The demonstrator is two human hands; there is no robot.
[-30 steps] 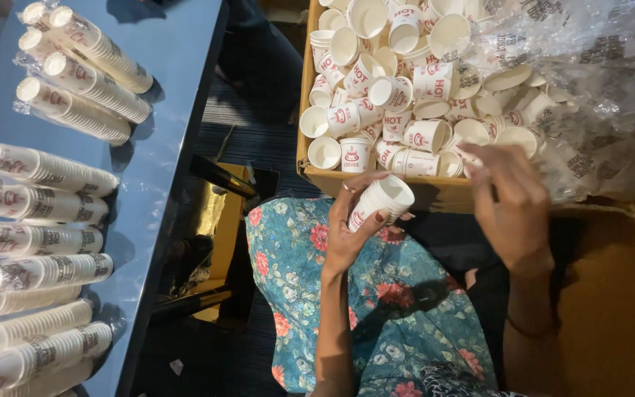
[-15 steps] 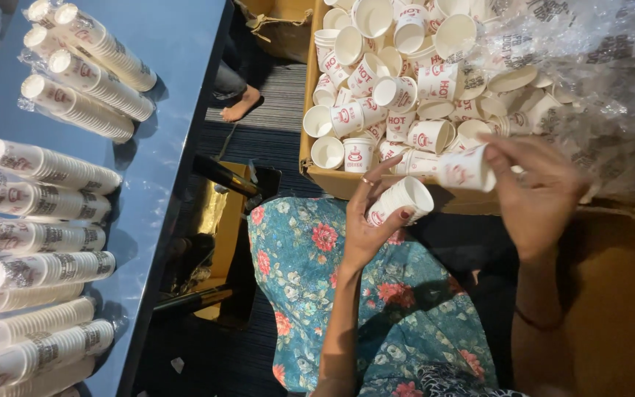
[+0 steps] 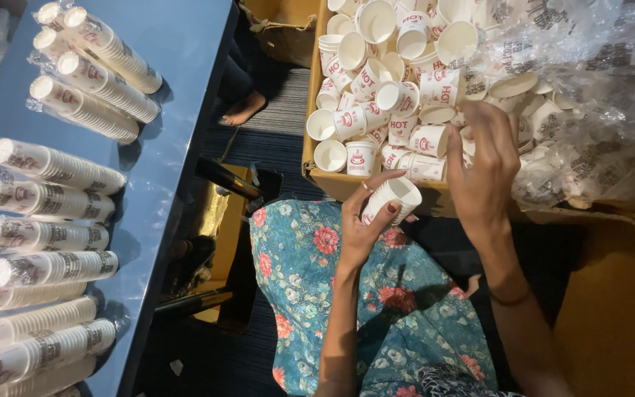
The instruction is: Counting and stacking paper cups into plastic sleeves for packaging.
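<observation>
Crushing is risked: small white paper cup [image 3: 395,197] is gripped by left hand [image 3: 361,224]; right hand [image 3: 483,173], fingers curled, reaches among loose cups [image 3: 376,103].

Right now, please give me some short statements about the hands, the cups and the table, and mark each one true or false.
1. The left hand holds a small stack of white paper cups. True.
2. The right hand rests on the blue table. False: it reaches into the cardboard box, among the loose cups.
3. The loose cups in the box are all upright. False: they lie jumbled, many on their sides.
4. Wrapped sleeves of stacked cups lie on the blue table. True.
5. The box stands on the blue table. False: it stands in front of the person's knees, apart from the table.
</observation>
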